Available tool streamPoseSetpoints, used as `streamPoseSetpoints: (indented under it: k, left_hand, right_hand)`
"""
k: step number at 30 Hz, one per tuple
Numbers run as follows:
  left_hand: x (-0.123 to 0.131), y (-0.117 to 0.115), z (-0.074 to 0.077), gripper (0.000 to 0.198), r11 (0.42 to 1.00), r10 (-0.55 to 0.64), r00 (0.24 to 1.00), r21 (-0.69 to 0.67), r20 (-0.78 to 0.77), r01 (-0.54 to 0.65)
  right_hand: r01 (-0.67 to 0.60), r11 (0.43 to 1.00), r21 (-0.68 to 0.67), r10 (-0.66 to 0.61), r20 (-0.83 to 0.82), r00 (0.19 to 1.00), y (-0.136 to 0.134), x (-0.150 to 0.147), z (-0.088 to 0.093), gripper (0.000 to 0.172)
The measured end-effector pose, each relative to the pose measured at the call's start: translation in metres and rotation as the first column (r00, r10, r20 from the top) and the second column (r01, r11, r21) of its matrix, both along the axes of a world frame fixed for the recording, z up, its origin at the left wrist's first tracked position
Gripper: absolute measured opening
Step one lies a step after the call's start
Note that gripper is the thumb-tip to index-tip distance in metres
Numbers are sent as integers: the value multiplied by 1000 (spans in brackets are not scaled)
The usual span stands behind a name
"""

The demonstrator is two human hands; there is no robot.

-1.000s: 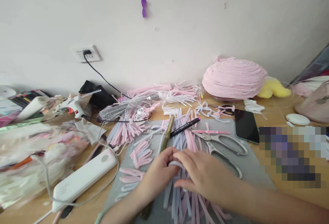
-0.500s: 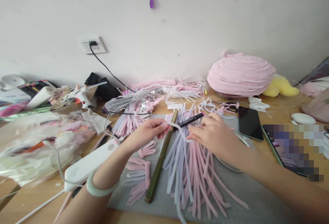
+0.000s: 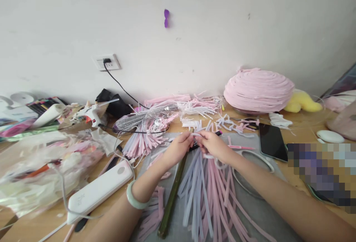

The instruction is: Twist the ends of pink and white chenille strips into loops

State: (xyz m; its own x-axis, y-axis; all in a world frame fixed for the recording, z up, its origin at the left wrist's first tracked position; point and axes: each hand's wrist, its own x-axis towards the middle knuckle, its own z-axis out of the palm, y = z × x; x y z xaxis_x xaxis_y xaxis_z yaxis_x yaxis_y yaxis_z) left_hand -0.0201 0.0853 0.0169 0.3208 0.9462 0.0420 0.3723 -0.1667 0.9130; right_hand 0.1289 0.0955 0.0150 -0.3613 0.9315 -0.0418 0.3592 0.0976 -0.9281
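Observation:
My left hand (image 3: pixel 179 148) and my right hand (image 3: pixel 213 144) nearly meet over the grey mat (image 3: pixel 267 219). Their fingertips pinch a pale lilac pipe cleaner (image 3: pixel 197 134), which spans the small gap between them. Below my fingers fan out many fuzzy pipe cleaners, lilac ones (image 3: pixel 191 194) at the left and pink ones (image 3: pixel 219 201) at the right. A dark green stick (image 3: pixel 174 199) lies slantwise beside them. The black marker (image 3: pixel 194 146) is mostly hidden behind my hands. Pale loops hang under my right hand.
Scissors with big pale handles (image 3: pixel 238 178) lie under my right forearm. A white power bank (image 3: pixel 100 190) with cables is at left, near a glue gun (image 3: pixel 93 114) and plastic bags (image 3: pixel 80 142). A pink coil (image 3: pixel 258 90) and a black phone (image 3: pixel 273 142) are on the right.
My right hand has moved left and my left hand slightly right, bringing their fingertips close together on the pipe cleaner. The view has tilted up a little.

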Motion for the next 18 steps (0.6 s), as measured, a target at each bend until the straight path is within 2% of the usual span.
streamPoseSetpoints:
  k: [4,7,11,16,18]
  left_hand:
    - [-10,6,7,17,985,147,971,122,-189,-125]
    - [-12,9,6,17,964,229,909,214,-350,-160]
    - [-8,12,-3,21,970,211,863,207,-458,-127]
    - [-1,7,-10,32,978,188,827,175,-530,-111]
    - [2,2,-11,31,978,191,795,180,-576,-104]
  right_hand:
    - [26,971,236,-57,127,990,3,4,-4,32]
    - [-37,962,269,-34,254,967,3,5,-7,39]
    - [-70,939,336,-95,451,887,0,4,-11,37]
    - [-92,920,382,-134,526,840,-6,2,-15,35]
    - [-99,919,382,-133,535,834,-7,2,-16,35]
